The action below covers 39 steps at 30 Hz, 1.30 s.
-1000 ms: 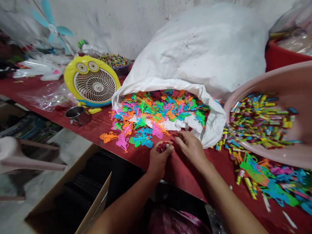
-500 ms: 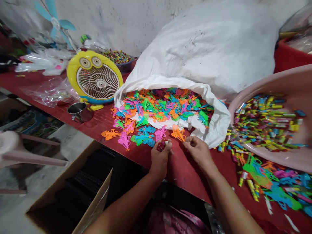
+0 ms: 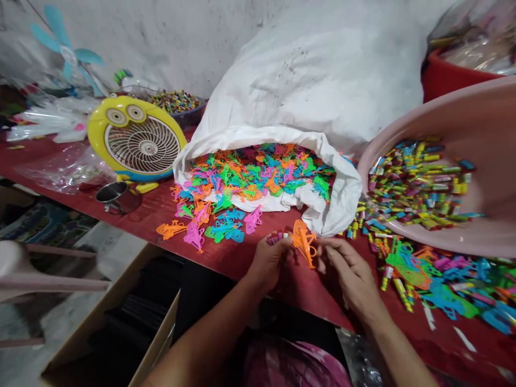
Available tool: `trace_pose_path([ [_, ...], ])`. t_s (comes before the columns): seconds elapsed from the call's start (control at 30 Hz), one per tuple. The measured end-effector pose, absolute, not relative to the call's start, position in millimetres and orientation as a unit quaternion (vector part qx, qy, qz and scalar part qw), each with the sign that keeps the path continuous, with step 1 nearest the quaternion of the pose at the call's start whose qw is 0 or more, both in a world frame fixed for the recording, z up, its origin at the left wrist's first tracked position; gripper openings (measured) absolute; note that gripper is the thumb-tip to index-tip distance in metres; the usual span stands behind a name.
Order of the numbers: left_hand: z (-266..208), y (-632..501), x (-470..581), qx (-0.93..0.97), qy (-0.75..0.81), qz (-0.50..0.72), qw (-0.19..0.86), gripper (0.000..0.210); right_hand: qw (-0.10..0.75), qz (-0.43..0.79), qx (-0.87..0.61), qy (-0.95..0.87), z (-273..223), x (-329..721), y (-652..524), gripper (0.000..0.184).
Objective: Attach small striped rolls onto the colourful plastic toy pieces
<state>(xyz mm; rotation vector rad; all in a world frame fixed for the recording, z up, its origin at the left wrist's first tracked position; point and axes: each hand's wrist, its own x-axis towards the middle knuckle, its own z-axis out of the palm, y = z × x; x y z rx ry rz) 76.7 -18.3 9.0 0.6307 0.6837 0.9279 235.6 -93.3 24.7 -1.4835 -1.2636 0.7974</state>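
Note:
My left hand is closed around a few small dark-red tubes with pale ends. Its thumb tip meets the left edge of an orange plastic toy, a flat piece with a mesh part and a gun-like shape. On the toy's other side, the curled fingers of my right hand hold its edge; their tips are partly hidden. Beyond my hands, a white sack lies with its mouth towards me, full of similar toys in several colours. More of these toys are spread before it.
A pink basin of small wrapped tubes stands at right, with loose toys and tubes beside it. A yellow fan and a metal cup are at left on the red table. Below is an open cardboard box.
The orange toy has been lifted off the table and brought nearer, between both hands. The right hand has moved slightly back with it. The view has shifted a little to the right.

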Motion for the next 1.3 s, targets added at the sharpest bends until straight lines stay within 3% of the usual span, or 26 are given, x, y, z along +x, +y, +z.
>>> trace_pose_path([
  [0.07, 8.4, -20.1, 77.2, 0.310, 0.292, 0.388, 0.817, 0.028, 0.481, 0.195, -0.614, -0.595, 32.4, 243.4, -95.6, 0.042],
  [0.13, 6.8, -23.3, 78.9, 0.338, 0.274, 0.366, 0.822, 0.027, 0.414, 0.115, -0.584, -0.688, 39.4, 250.7, -96.7, 0.049],
  [0.27, 4.0, -28.9, 86.1, 0.378, 0.259, 0.373, 0.807, 0.025, 0.321, 0.076, -0.535, -0.778, 39.9, 262.1, -99.6, 0.034],
  [0.43, 5.5, -32.3, 93.5, 0.385, 0.299, 0.421, 0.765, 0.032, 0.444, 0.175, -0.637, -0.605, 27.2, 256.9, -108.4, 0.017],
  [0.53, 6.2, -35.8, 97.0, 0.389, 0.297, 0.420, 0.764, 0.034, 0.509, 0.272, -0.670, -0.467, 27.6, 241.9, -111.4, 0.023],
  [0.63, 5.0, -40.0, 101.6, 0.383, 0.294, 0.427, 0.764, 0.032, 0.533, 0.295, -0.670, -0.423, 29.9, 228.3, -110.7, 0.028],
  [1.0, -8.8, -44.0, 109.3, 0.398, 0.301, 0.458, 0.736, 0.022, 0.487, 0.177, -0.721, -0.460, 16.6, 218.6, -111.2, 0.031],
  [1.3, -12.7, -47.7, 108.9, 0.449, 0.347, 0.470, 0.677, 0.015, 0.389, 0.025, -0.778, -0.492, 22.1, 201.6, -110.7, 0.030],
])
